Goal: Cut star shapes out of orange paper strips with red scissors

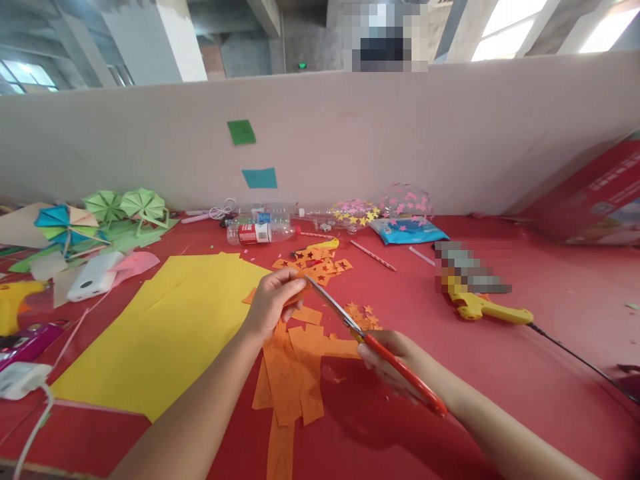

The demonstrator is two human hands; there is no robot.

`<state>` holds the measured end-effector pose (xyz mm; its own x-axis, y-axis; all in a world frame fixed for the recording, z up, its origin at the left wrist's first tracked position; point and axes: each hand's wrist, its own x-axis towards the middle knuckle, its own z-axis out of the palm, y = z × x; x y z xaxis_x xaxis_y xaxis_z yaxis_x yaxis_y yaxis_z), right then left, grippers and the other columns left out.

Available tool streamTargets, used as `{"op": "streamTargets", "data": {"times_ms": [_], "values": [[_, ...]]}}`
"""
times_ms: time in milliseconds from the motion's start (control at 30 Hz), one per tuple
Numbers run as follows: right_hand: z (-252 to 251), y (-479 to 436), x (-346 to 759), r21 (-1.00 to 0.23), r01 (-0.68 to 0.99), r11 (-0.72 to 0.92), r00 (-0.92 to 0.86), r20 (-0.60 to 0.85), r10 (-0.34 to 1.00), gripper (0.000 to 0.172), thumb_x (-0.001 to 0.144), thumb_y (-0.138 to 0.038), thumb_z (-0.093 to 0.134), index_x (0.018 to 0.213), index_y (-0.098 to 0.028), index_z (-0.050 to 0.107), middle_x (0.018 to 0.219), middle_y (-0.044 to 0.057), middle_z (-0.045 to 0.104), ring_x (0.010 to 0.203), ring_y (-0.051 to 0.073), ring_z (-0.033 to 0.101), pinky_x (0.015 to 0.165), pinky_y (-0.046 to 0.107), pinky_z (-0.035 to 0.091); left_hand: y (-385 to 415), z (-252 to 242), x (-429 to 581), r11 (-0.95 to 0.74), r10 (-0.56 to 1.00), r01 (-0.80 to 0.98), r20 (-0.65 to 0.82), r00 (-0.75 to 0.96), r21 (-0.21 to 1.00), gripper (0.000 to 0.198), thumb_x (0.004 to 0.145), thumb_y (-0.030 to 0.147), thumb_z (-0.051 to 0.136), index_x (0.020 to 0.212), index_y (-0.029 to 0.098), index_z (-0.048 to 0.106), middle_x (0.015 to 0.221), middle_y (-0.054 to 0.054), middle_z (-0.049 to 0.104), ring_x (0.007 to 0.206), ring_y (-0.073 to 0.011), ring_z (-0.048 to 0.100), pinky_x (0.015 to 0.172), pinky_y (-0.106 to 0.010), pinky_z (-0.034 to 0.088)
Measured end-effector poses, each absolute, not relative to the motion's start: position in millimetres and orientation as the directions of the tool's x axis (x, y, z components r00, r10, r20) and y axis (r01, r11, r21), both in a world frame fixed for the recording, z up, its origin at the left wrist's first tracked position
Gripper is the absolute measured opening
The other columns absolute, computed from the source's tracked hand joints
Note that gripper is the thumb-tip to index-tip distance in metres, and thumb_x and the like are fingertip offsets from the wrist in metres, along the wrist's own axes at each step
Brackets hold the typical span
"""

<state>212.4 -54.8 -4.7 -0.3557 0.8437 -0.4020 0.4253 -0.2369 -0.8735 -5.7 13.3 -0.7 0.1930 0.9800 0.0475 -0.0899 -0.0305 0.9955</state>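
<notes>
Several orange paper strips point(283, 380) lie in an overlapping pile on the red table point(380, 427). Above them, my left hand point(275, 303) pinches a small piece of orange paper point(300, 273) between thumb and fingers. My right hand point(395, 357) is wrapped around the red-handled scissors point(405, 377), whose blades point up and left to the edge of that paper. The fingers hide much of the held piece. Small cut orange stars point(367, 315) form a heap beyond the scissors. Orange scraps with star-shaped holes point(325, 268) lie farther back.
Large yellow sheets point(185, 320) spread to the left. A yellow glue gun point(480, 309) with a black cord rests at right. Plastic bottles point(260, 232), a blue packet point(410, 231) and a striped straw point(373, 255) line the back, before a pale partition point(320, 143). Folded paper umbrellas point(143, 203) stand back left.
</notes>
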Motion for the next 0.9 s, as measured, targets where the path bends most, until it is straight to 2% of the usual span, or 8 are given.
{"op": "streamTargets", "data": {"times_ms": [67, 167, 300, 433, 900], "values": [[-8, -55, 212, -0.877, 0.417, -0.239, -0.339, -0.394, 0.854, 0.044, 0.084, -0.053, 0.058, 0.062, -0.021, 0.037, 0.049, -0.01, 0.033, 0.04, 0.005, 0.032, 0.04, 0.018, 0.035, 14, -3, -6, -0.044, 0.978, -0.101, 0.063, 0.197, 0.994, 0.018, 0.076, 0.032, 0.06, 0.066, 0.018, 0.057, 0.05, 0.004, 0.054, 0.037, -0.0063, 0.044, 0.039, -0.019, 0.031], [-13, -55, 211, -0.879, 0.415, -0.235, -0.337, -0.388, 0.858, 0.046, 0.084, -0.058, 0.055, 0.063, -0.021, 0.039, 0.048, -0.01, 0.034, 0.038, 0.005, 0.033, 0.04, 0.02, 0.036, 15, -7, -5, -0.058, 0.982, -0.139, 0.082, 0.173, 0.989, 0.015, 0.074, 0.029, 0.063, 0.065, 0.017, 0.059, 0.053, 0.004, 0.055, 0.046, -0.008, 0.05, 0.049, -0.02, 0.039], [-18, -56, 211, -0.891, 0.38, -0.249, -0.342, -0.386, 0.857, 0.05, 0.081, -0.068, 0.051, 0.065, -0.022, 0.041, 0.043, -0.011, 0.035, 0.035, 0.006, 0.033, 0.038, 0.02, 0.032, 13, -10, 0, -0.065, 0.982, -0.182, 0.095, 0.162, 0.981, 0.015, 0.073, 0.027, 0.065, 0.065, 0.016, 0.061, 0.06, 0.004, 0.055, 0.056, -0.0086, 0.049, 0.056, -0.021, 0.039], [-18, -60, 209, -0.908, 0.336, -0.25, -0.381, -0.374, 0.846, 0.054, 0.079, -0.074, 0.048, 0.067, -0.022, 0.042, 0.04, -0.012, 0.033, 0.032, 0.005, 0.029, 0.036, 0.02, 0.028, 9, -11, 5, -0.076, 0.982, -0.203, 0.108, 0.156, 0.976, 0.014, 0.075, 0.029, 0.064, 0.068, 0.017, 0.062, 0.06, 0.003, 0.054, 0.056, -0.0098, 0.048, 0.057, -0.022, 0.039], [-18, -63, 207, -0.941, 0.3, -0.156, -0.447, -0.283, 0.848, 0.059, 0.078, -0.08, 0.041, 0.062, -0.023, 0.04, 0.037, -0.01, 0.035, 0.035, 0.007, 0.033, 0.043, 0.023, 0.036, 9, -16, 8, -0.077, 0.992, -0.163, 0.092, 0.086, 0.984, 0.018, 0.071, 0.033, 0.065, 0.064, 0.017, 0.06, 0.058, 0.002, 0.053, 0.057, -0.0118, 0.05, 0.057, -0.024, 0.04]]}}
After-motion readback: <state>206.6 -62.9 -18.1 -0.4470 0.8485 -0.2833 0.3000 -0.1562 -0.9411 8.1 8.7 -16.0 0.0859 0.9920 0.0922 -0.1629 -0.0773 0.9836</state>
